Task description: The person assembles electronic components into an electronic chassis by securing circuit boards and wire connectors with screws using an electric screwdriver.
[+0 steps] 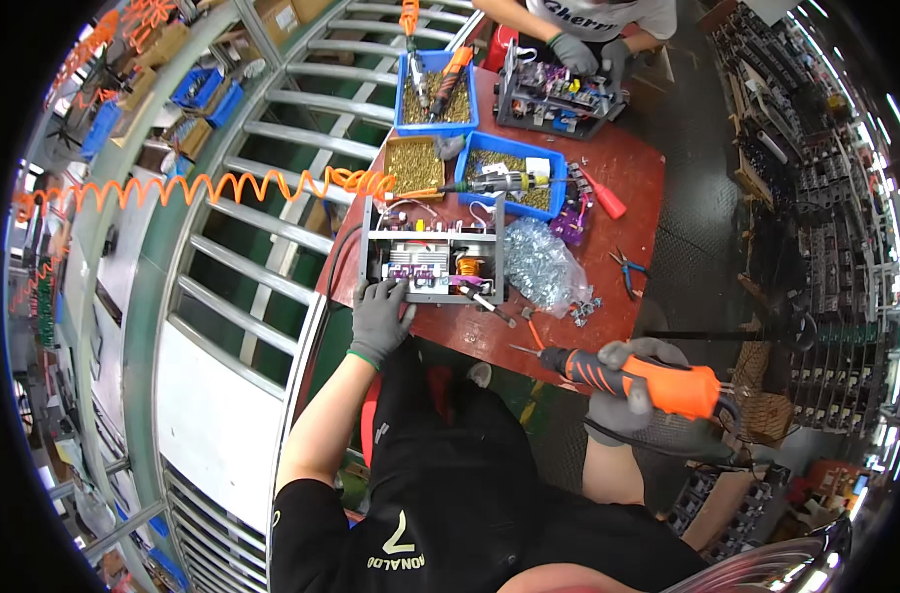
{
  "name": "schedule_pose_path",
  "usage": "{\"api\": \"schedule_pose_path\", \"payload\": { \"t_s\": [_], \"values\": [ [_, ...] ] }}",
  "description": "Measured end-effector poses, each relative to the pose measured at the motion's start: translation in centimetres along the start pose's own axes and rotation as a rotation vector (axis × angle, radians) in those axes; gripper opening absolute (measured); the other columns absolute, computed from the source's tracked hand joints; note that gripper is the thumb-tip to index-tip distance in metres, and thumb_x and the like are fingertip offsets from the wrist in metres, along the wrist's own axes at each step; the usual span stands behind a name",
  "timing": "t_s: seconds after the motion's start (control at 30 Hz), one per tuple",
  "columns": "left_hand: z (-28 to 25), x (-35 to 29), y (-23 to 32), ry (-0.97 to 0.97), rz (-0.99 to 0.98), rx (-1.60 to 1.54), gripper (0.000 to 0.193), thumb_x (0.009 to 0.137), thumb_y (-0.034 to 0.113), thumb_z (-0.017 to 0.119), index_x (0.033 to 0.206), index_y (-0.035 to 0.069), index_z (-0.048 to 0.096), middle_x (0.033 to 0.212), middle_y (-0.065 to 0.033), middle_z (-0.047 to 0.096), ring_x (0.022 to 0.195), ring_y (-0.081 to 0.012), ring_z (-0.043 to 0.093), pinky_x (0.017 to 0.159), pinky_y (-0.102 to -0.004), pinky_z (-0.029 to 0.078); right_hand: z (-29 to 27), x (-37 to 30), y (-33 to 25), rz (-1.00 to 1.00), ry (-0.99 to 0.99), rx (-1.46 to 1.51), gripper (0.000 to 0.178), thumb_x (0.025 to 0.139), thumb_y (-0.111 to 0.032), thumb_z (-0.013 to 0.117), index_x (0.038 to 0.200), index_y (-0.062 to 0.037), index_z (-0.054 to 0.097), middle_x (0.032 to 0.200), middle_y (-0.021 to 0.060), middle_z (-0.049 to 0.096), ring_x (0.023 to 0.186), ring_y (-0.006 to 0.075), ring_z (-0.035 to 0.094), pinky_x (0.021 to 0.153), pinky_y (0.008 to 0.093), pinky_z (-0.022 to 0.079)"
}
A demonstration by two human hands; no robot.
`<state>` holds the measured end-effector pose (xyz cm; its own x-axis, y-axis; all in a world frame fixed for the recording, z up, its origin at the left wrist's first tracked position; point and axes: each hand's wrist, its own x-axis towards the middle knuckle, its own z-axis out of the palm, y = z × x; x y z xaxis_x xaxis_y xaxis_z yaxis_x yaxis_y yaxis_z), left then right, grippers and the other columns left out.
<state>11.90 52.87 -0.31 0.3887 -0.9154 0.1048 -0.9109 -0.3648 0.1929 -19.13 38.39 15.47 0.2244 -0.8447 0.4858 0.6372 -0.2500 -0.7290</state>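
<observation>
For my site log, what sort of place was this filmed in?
Probably an electronics assembly workshop: an open metal-framed unit with circuit parts sits under the left hand, the right hand holds an orange corded tool, and blue bins hold small brass-coloured pieces.

Left grip (379,324) touches a metal chassis (435,237); right grip (618,408) holds an orange screwdriver (679,387).

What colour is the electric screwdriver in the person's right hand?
The electric screwdriver is orange and black; it shows best in the head view.
</observation>
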Motion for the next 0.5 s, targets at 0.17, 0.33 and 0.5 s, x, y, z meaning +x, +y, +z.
{"api": "schedule_pose_path", "payload": {
  "t_s": [0.17, 0.33, 0.5],
  "values": [
    [0.0, -0.1, 0.5, -0.063, -0.04, -0.007, 0.048, 0.087, 0.037, 0.059, 0.13, 0.016, 0.057, 0.122, -0.0094, 0.059, 0.12, -0.0257, 0.051, 0.112, -0.0459, 0.027, 0.7, -0.8, -1.4, 0.046, 0.08, 0.128, 0.051, 0.078, -0.007, 0.074, 0.124, -0.007, 0.05, 0.098, 0.015, 0.063, 0.084, 0.0277, 0.067, 0.076, 0.0441, 0.056],
    [0.5, 0.0, 0.7, -0.049, -0.06, 0.031, 0.048, 0.088, 0.038, 0.058, 0.131, 0.016, 0.057, 0.123, -0.0098, 0.058, 0.121, -0.0265, 0.05, 0.113, -0.0461, 0.026, 1.7, -1.6, -0.8, -0.087, -0.098, 0.188, 0.05, 0.082, 0.002, 0.07, 0.126, -0.0063, 0.049, 0.106, 0.0196, 0.062, 0.087, 0.0286, 0.067, 0.079, 0.0429, 0.057],
    [0.2, -0.3, 0.5, -0.001, -0.037, 0.041, 0.048, 0.087, 0.037, 0.06, 0.13, 0.014, 0.058, 0.123, -0.0109, 0.059, 0.119, -0.0276, 0.051, 0.111, -0.0447, 0.028, 5.5, -1.7, -1.1, -0.017, -0.181, 0.303, 0.054, 0.084, 0.001, 0.072, 0.13, -0.0105, 0.046, 0.112, 0.0159, 0.061, 0.097, 0.0236, 0.064, 0.08, 0.0374, 0.054]
  ]
}}
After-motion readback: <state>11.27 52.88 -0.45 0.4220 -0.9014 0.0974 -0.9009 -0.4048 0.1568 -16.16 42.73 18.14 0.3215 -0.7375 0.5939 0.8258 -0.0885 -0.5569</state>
